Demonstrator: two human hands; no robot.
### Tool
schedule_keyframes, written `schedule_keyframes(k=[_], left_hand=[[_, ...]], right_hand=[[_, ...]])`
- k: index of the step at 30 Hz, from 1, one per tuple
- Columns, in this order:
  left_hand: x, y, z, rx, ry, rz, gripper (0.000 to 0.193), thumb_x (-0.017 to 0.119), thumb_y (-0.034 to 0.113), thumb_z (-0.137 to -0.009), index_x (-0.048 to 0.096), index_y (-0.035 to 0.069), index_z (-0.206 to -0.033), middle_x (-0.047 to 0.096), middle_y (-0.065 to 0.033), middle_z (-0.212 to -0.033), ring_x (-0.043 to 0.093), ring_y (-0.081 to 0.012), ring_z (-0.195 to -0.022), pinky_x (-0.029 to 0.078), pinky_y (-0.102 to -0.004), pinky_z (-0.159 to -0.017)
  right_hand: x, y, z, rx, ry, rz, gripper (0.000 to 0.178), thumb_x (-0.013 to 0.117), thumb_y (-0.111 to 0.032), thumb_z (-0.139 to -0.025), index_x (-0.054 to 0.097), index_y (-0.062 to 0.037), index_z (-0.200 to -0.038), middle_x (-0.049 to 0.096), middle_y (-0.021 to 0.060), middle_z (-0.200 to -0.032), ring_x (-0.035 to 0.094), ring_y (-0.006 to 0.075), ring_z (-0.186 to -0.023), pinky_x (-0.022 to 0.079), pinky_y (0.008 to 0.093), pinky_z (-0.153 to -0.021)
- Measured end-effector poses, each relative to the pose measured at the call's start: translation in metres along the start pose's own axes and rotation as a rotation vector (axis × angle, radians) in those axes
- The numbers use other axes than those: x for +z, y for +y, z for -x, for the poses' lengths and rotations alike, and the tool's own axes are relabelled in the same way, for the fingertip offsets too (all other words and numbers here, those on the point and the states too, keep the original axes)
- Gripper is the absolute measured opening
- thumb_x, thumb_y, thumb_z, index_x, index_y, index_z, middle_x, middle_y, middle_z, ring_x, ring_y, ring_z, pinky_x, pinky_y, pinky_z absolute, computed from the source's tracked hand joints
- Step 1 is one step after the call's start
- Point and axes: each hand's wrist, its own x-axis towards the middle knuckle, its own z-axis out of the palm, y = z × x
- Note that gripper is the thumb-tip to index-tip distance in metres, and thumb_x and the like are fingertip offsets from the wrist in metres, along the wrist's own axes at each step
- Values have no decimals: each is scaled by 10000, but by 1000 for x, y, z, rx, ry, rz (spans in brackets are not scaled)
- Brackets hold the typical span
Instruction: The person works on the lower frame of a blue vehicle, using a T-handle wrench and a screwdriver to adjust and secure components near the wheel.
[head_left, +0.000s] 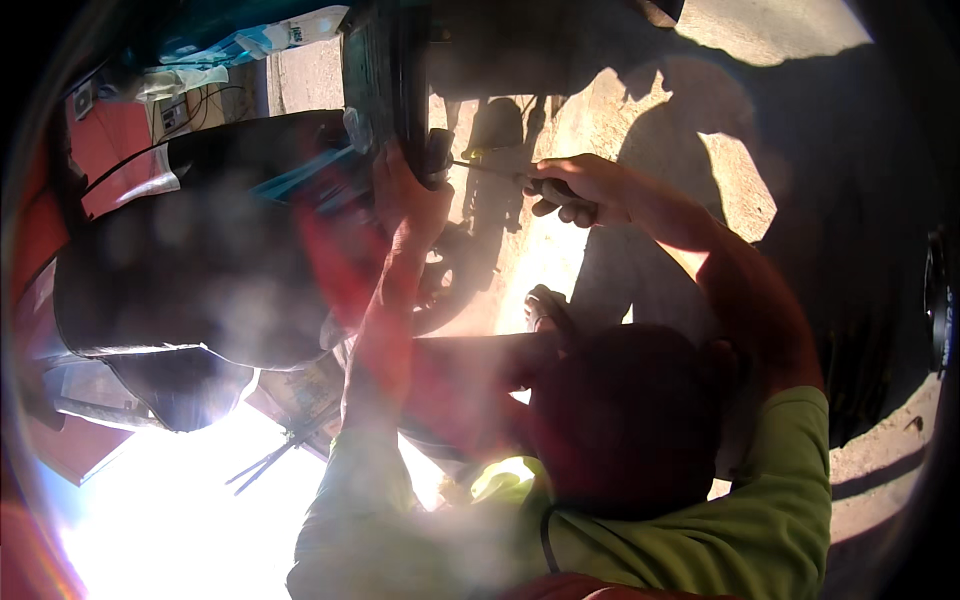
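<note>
My right hand (585,190) is closed around the dark handle of a screwdriver (490,171). Its thin shaft runs leftward, the tip at or very near a short dark cylindrical part (437,155). That part sits at the lower end of a dark upright post (408,75). My left hand (412,200) is closed against the cylindrical part from the left and below. Some of its fingers are hidden or in shadow. Both arms reach up from green sleeves. Strong glare and haze blur the left side.
A large black padded panel (200,250), apparently of a vehicle, fills the left. A shaded wheel (440,285) stands below my hands. A sandalled foot (545,310) rests on the sunlit ground (545,250). Some dark rounded shape (630,420) lies between my arms, too shaded to make out.
</note>
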Motion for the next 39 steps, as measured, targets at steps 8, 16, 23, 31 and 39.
schedule_keyframes(k=[8,16,23,31,39], left_hand=[[-8,-7,3,-82,-76,36,913,761,195,-746,346,22,-1540,474,-284,-1465,485,-455,-1348,437,-514,-1130],[-17,9,0,-64,-18,92,951,825,107,-672,389,37,-1514,528,-270,-1379,528,-471,-1274,468,-520,-1076],[-2,-1,7,-6,15,98,937,756,76,-679,365,17,-1528,477,-305,-1431,492,-493,-1310,444,-525,-1110],[-5,-6,6,39,67,133,856,716,62,-688,398,-20,-1479,505,-318,-1390,515,-501,-1276,441,-532,-1111],[-10,-1,9,45,61,94,867,767,155,-722,394,-8,-1486,535,-307,-1384,516,-475,-1302,448,-522,-1108]], right_hand=[[-4,20,-24,-780,423,1586,329,615,-349,-1004,689,-43,-1096,699,182,-863,695,399,-769,551,496,-712],[-2,-3,9,-535,57,759,338,608,-345,-1007,707,-29,-935,671,57,-752,625,143,-649,496,314,-594],[3,-26,37,-174,-62,638,328,575,-302,-1039,617,-78,-1275,631,35,-1078,573,131,-923,473,296,-804],[16,9,12,-628,389,1413,361,617,-314,-983,646,-111,-1280,713,163,-934,697,383,-875,555,496,-766],[18,-22,17,-31,149,821,483,573,-389,-1009,652,-33,-1326,701,87,-1107,654,185,-953,534,336,-812]])
